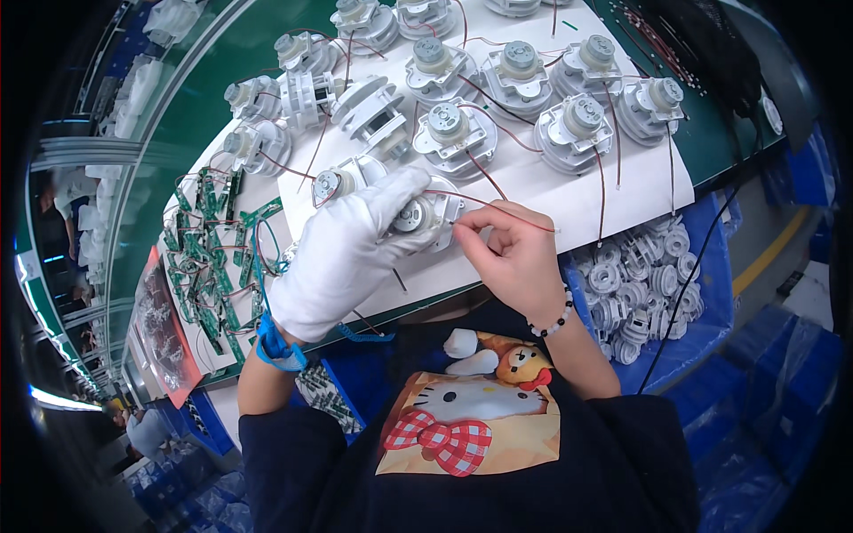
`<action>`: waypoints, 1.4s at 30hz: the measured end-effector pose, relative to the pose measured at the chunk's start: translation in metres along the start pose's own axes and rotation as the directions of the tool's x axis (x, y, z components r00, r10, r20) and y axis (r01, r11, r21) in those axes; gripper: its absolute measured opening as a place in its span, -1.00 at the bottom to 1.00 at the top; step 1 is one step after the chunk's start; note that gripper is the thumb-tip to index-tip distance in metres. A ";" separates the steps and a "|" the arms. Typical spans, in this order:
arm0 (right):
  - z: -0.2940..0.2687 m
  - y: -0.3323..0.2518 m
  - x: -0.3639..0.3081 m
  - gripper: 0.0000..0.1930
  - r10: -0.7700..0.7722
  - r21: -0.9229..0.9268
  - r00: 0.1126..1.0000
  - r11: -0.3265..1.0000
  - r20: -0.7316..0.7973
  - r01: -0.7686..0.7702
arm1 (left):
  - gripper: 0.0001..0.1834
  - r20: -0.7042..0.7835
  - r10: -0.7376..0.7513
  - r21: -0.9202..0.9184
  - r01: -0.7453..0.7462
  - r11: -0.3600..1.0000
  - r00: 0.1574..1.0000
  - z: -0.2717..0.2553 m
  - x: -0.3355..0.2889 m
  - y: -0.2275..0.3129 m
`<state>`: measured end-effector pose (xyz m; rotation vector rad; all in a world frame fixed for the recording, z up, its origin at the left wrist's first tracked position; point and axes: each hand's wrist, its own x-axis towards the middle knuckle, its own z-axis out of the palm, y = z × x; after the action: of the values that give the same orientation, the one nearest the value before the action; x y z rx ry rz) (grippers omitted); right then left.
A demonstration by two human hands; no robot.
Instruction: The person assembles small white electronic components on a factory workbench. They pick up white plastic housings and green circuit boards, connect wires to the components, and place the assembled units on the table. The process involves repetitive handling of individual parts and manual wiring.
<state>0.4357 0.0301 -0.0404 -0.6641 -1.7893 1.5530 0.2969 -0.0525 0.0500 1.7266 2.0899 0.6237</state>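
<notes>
My left hand (342,244), in a white glove with a blue wrist strap, is closed around a white plastic motor assembly (442,210) whose round silver motor faces up. My bare right hand (511,253) is in a pinch against the right side of that assembly. What lies between its fingertips is too small to make out. A thin red-brown wire (471,196) runs from the assembly across the right hand's fingers and ends beyond them. Another motor assembly (330,185) sits just behind the left glove.
Several similar motor assemblies (582,117) with trailing wires stand on the white sheet (653,191). Green circuit boards (209,240) lie heaped at the left, near a bag (164,320) on an orange-red sheet. A blue bin (715,302) of white plastic parts (635,289) is at the right.
</notes>
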 end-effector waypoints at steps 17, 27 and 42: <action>0.011 0.001 -0.003 -0.94 0.257 0.389 0.962 0.880 0.094 -0.273 | -0.64 -0.088 0.008 -0.042 -0.012 0.999 0.996 0.008 -0.007 -0.010; 0.006 -0.058 0.023 -0.29 -0.382 -0.488 0.796 0.639 0.469 0.594 | -0.54 -0.287 -0.097 0.187 0.155 0.970 0.953 -0.046 -0.056 0.041; -0.053 -0.174 0.138 -0.14 -0.583 -0.475 0.778 0.629 0.237 0.616 | -0.55 -0.664 -0.019 -0.020 0.008 1.000 0.747 -0.033 -0.154 0.008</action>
<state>0.3954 0.1391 0.1564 -0.1904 -2.2077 0.6175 0.3155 -0.2062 0.0817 1.6180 2.5242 1.4255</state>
